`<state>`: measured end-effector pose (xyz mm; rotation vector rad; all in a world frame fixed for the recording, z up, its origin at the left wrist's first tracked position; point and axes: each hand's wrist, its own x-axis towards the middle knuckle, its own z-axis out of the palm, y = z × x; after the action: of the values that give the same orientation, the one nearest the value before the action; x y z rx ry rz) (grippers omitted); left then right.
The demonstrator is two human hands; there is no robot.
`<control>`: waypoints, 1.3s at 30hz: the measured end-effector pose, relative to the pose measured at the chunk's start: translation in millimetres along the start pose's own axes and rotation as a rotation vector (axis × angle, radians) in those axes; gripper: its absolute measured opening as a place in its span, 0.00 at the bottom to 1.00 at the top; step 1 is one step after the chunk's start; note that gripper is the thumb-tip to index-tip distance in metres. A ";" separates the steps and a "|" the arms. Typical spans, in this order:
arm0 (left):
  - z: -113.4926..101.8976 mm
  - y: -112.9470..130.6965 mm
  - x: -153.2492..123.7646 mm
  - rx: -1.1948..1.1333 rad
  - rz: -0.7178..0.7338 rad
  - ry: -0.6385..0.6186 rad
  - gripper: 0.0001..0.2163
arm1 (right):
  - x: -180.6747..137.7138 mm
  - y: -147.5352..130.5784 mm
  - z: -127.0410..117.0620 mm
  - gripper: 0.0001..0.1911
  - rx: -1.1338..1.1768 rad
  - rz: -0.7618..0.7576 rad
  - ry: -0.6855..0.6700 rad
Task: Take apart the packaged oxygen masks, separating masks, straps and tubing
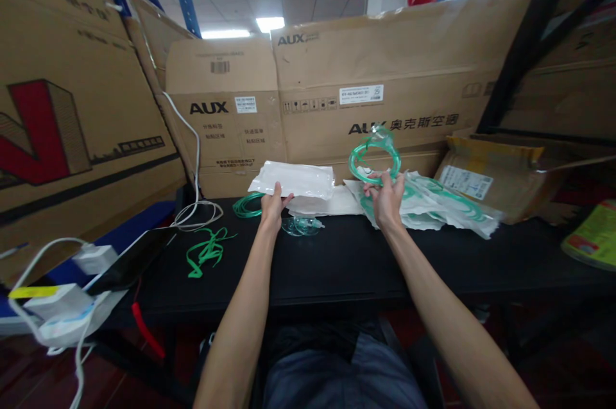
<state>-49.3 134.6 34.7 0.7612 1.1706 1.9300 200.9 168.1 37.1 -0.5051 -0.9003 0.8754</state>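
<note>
My left hand (273,208) grips a flat white pouch (296,179) by its near edge, thumb on top, lifted a little over the table. In my right hand (386,198) is a coil of green tubing (375,155), held up with its clear plastic end on top. Below the left hand a clear plastic mask-like piece (303,226) lies on the black table. Another green tubing coil (247,205) rests just left of that hand. White pouches with green tubing inside (428,200) are spread beside and behind my right hand.
Green strips (208,252) lie on the black table (332,268) at left, near a phone (132,259), white chargers (62,303) and a white cable (196,146). Large cardboard boxes (231,139) wall the back. An opened carton (486,171) and a yellow-green roll (594,235) stand at right.
</note>
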 end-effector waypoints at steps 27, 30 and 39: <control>-18.7 0.3 3.0 1.202 0.365 -0.020 0.13 | -1.5 -3.9 3.4 0.19 0.040 0.064 -0.064; -12.7 4.0 1.9 1.261 0.418 -0.064 0.17 | -1.2 -3.9 3.9 0.19 0.062 0.065 -0.057; 72.5 -10.8 19.6 1.491 0.475 -0.607 0.15 | 0.0 -7.4 4.3 0.18 0.108 0.053 -0.045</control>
<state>0.0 188.0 56.5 2.3072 1.9908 0.6196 200.5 164.1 44.6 -0.4189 -0.8786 0.9810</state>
